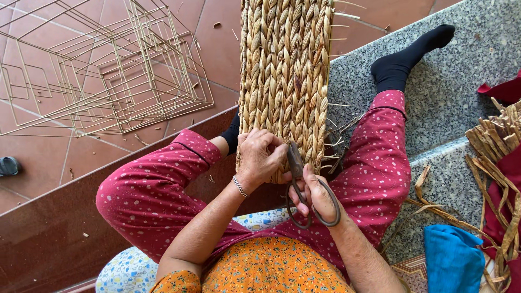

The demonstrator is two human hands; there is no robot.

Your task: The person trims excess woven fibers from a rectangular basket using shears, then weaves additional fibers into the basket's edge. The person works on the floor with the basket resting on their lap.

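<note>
- Orange flowered cloth [271, 268] on the person's upper body fills the bottom edge, with both bare forearms reaching forward from it over knees in red dotted trousers [146, 190].
- Closed around the near end of the woven basket panel [286, 76], the left hand [259, 160] has its fingers curled and pressed against the braid, steadying it; a thin bracelet [240, 186] sits at the wrist.
- Threaded through the loops of a pair of dark iron scissors [306, 190], the right hand [315, 194] grips them with thumb and fingers; the blades point up at the panel's lower edge, just beside the left hand's fingertips, and look nearly shut.
- Between the knees the panel stands upright and runs away from the camera, its lower end touching both hands.
- Judging by the look of it, the weaving is whole: tight braided rows cover the entire visible face.
- Trimming seems partly done: loose fibre stubs [339, 116] bristle along the right edge and near the top, so those ends remain to be cut.
- Bare wire frames [103, 70] lie stacked on the red tiled floor [217, 49] to the left, none yet covered.
- Dried fibre strips [496, 146] lie heaped on the grey stone step [450, 92] to the right, beside a blue cloth [451, 258].
</note>
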